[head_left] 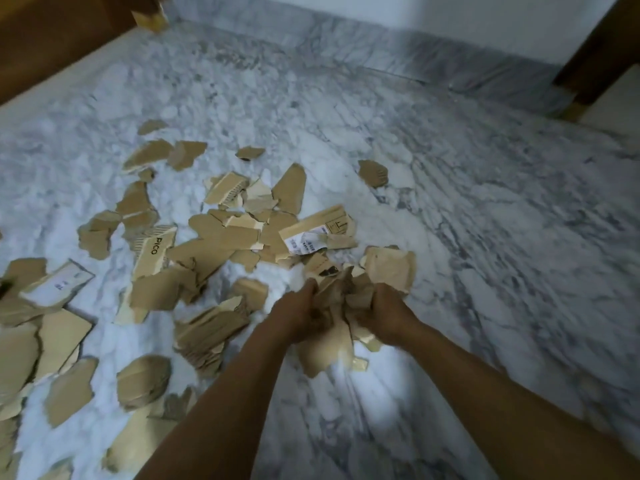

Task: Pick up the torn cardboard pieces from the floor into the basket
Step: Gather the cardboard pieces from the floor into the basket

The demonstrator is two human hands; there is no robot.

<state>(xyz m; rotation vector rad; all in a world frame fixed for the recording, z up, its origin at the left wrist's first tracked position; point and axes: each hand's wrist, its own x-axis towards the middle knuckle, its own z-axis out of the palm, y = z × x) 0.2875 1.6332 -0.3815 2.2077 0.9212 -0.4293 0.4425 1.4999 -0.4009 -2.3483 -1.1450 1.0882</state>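
Head view: a bundle of torn cardboard pieces (341, 299) is clamped between my two hands, low over the marble floor (485, 237), just right of the middle of the frame. My left hand (299, 317) grips the bundle from its left side and my right hand (382, 313) from its right. The fingers of both are curled into the brown scraps, and one long piece hangs down between my wrists. Whether the bundle is clear of the floor I cannot tell through the blur.

Just beyond my hands lies a labelled piece (311, 232) with a white printed sticker. More loose pieces (207, 244) are strewn to the left and down to the lower left corner, among them a strip printed "PICO" (154, 252). A lone scrap (372, 173) lies apart, farther out. A grey marble skirting (381, 46) runs along the far wall. Wooden furniture legs stand at the upper left (149, 15) and at the right edge (585, 81).
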